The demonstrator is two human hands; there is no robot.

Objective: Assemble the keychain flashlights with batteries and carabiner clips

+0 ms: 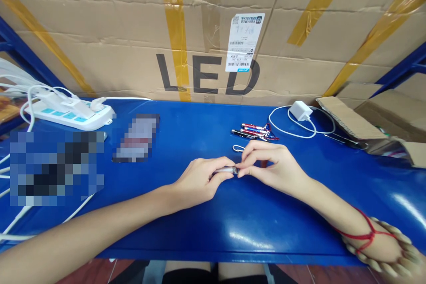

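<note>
My left hand (199, 180) rests on the blue table (233, 222), its fingers closed round a small silver pen-like tube (225, 170). My right hand (269, 165) meets it from the right and pinches the tube's dark end between thumb and fingertips. Just behind the hands lie several small red and dark pen lights (254, 132) in a loose bunch. A thin wire loop (238, 147) lies on the table close to my right fingers.
A white charger with its coiled cable (301, 113) sits at the back right. A white power strip (71, 113) with plugs stands at the back left, cables trailing down the left side. A large cardboard box (213, 31) marked LED walls the back. Cardboard pieces (349, 120) lie at the right.
</note>
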